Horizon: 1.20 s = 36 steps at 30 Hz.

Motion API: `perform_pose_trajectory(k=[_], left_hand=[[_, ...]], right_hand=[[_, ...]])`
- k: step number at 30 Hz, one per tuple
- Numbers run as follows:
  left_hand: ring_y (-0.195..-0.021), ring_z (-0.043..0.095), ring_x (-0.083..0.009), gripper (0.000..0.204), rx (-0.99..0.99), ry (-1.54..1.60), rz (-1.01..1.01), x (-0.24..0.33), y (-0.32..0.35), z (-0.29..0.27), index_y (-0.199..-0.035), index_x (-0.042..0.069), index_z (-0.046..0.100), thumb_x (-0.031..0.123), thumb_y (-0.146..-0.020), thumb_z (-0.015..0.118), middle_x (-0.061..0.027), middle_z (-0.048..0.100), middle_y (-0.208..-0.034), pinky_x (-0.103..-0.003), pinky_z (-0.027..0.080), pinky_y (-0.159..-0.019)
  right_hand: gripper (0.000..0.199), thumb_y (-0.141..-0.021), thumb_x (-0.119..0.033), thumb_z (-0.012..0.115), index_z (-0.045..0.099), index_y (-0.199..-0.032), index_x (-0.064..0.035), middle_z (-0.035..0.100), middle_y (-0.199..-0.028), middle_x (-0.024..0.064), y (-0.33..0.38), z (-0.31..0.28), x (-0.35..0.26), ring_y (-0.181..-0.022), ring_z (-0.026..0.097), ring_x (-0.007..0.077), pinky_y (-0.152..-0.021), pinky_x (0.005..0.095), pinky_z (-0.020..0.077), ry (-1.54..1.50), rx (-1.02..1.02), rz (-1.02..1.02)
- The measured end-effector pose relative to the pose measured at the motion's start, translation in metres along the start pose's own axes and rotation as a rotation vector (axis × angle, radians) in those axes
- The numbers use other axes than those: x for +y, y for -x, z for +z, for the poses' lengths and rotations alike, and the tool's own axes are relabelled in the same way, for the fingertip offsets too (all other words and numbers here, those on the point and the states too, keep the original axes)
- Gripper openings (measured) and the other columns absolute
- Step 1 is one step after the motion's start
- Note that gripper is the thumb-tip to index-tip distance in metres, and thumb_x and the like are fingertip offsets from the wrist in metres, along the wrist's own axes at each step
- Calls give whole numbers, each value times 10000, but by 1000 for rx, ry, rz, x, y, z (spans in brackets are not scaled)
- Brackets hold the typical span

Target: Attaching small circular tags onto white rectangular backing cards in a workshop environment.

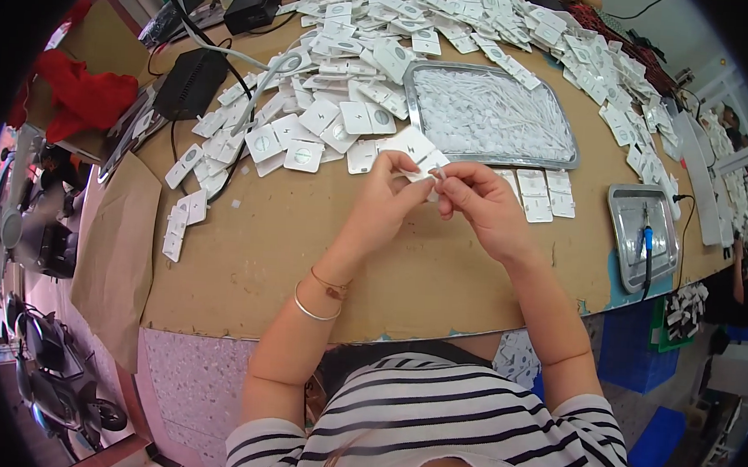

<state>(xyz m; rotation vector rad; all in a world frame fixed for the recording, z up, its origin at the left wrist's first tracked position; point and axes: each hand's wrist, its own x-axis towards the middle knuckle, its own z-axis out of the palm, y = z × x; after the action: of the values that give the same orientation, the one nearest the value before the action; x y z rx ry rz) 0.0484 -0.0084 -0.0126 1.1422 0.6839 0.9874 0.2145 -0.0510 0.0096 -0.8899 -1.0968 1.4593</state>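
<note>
Over the middle of the table, my left hand (387,191) has its thumb and fingers closed on a white folding panel (412,143) made of flat squares with small dark marks. My right hand (485,208) meets it at the panel's near corner, its thumb and fingertips pinched together. Whatever sits between the right fingertips is too small and covered to make out. Just right of the hands, several similar white panels (537,207) lie in a row. Beyond them stands a metal tray (577,153) filled with small white strips and bits.
A large heap of white panels (321,115) covers the far side. Cables (249,97) run over its left part near a black box (192,81). On the right, a small metal tray (618,274) holds a blue-handled soldering iron (647,242). Brown paper (116,252) hangs over the left edge.
</note>
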Motion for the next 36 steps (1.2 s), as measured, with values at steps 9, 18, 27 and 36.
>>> perform_pose_trajectory(k=[9, 18, 27, 36], left_hand=[[-893, 614, -153, 534, 34, -35, -6, 20, 7, 8, -1267, -76, 338, 50, -832, 621, -143, 605, -1031, -235, 501, -729], [-870, 582, -91, 300, -8, -38, -78, 21, 9, 10, -1113, -57, 537, 142, -894, 584, -72, 623, -979, -210, 465, -741], [-822, 551, -69, 261, 44, 12, 4, 10, 12, 11, -1061, -32, 573, 164, -890, 594, -39, 615, -932, -210, 449, -730], [-801, 576, -75, 203, 105, -97, 53, 13, 17, 15, -995, -29, 609, 130, -869, 620, -42, 636, -894, -217, 465, -715]], right_hand=[[164, -820, 35, 587, 662, -947, -36, 576, -867, 44, 3, 0, -6, -777, 552, 122, -687, 228, 457, 778, 171, -439], [133, -784, 24, 638, 661, -903, -30, 581, -849, 52, 2, -4, -7, -758, 569, 138, -636, 239, 467, 927, 235, -481], [169, -840, -123, 647, 593, -949, -6, 590, -859, 22, 0, -9, -5, -761, 521, 89, -707, 231, 434, 175, 193, 102], [143, -858, -136, 631, 602, -945, -27, 593, -865, 3, 2, -13, -5, -781, 517, 85, -733, 230, 426, 159, 121, 72]])
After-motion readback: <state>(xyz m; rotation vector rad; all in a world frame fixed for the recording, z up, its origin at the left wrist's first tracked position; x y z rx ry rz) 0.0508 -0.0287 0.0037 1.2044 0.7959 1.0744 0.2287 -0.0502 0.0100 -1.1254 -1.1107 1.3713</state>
